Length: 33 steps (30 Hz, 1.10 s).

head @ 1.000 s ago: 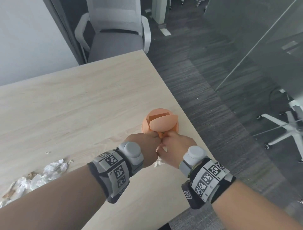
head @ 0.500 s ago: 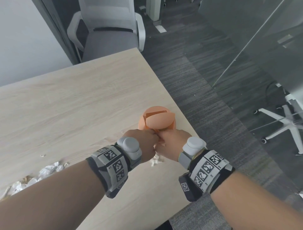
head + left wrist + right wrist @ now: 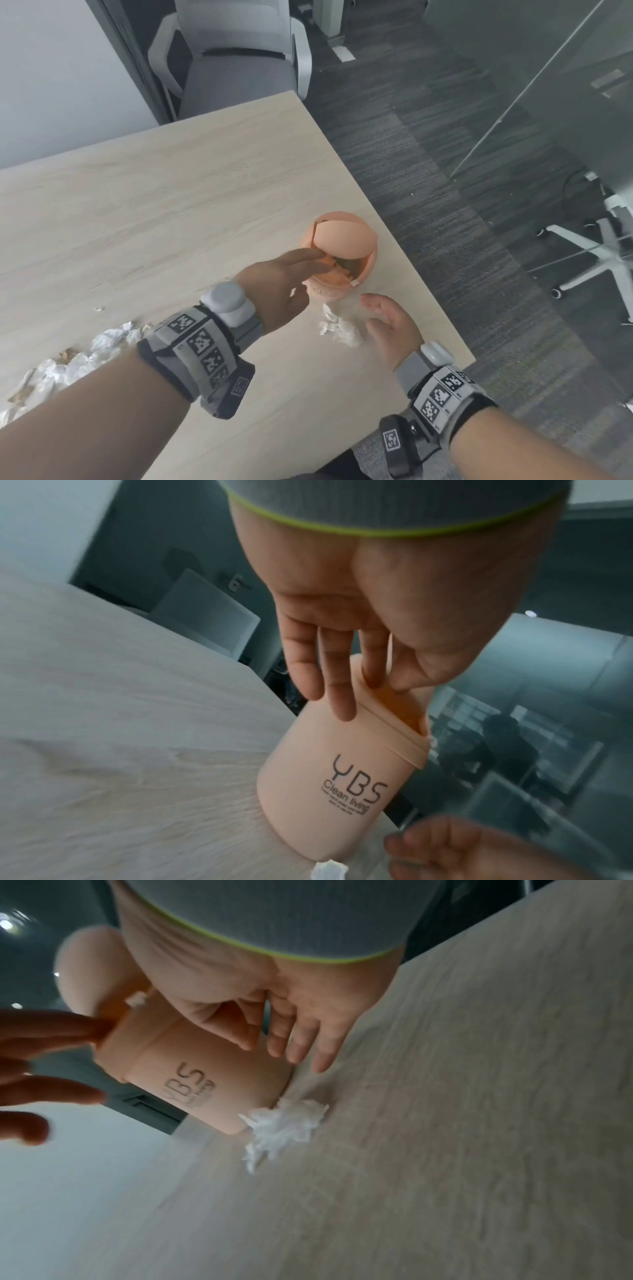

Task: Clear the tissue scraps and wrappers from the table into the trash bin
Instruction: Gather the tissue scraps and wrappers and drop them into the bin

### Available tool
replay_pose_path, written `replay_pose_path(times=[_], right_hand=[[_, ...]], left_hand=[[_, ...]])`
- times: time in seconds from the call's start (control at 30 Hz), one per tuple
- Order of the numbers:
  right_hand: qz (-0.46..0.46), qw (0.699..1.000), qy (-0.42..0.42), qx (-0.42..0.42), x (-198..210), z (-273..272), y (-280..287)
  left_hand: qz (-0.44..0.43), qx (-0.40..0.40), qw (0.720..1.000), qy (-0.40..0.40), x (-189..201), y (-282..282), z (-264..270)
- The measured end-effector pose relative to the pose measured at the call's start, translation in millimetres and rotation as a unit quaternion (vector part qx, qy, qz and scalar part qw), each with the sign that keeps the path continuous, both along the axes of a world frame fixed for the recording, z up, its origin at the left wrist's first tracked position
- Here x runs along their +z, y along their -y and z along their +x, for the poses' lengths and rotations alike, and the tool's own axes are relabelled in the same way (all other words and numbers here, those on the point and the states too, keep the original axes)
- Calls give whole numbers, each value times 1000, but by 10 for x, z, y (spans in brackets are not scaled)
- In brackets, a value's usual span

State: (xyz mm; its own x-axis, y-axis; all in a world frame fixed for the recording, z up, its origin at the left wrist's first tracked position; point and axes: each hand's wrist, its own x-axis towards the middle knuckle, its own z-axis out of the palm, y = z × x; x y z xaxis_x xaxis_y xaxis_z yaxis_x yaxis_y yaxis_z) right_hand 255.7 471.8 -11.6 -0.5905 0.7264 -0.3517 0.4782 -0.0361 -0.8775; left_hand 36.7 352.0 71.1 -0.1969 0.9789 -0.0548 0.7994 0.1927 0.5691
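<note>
Peach plastic trash bin [image 3: 339,253] near table [image 3: 171,205] edge, swing lid tilted. Left hand [image 3: 281,284] at rim, fingers straight, holding nothing. Right hand [image 3: 390,325] loosely spread, empty, beside crumpled tissue [image 3: 339,329] touching bin's base. More scraps [image 3: 68,363] far left.

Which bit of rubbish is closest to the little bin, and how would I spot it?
On the pale wooden table, find the small peach plastic bin near the right edge. At its base lies a crumpled white tissue wad, alone, unlike the scattered pile of scraps far left.
</note>
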Motion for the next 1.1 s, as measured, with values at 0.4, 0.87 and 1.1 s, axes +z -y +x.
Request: replay_pose_path(times=[0.4, 0.87, 1.1], right_hand=[[297, 868, 239, 318, -498, -158, 517], [309, 791, 149, 506, -481, -1573, 1823], [316, 860, 120, 382, -562, -1718, 1738]], left_hand=[[-29, 279, 957, 79, -519, 1396, -439], [-139, 454, 880, -13, -883, 2936, -736], [-139, 571, 809, 12, -777, 3367, -1042]])
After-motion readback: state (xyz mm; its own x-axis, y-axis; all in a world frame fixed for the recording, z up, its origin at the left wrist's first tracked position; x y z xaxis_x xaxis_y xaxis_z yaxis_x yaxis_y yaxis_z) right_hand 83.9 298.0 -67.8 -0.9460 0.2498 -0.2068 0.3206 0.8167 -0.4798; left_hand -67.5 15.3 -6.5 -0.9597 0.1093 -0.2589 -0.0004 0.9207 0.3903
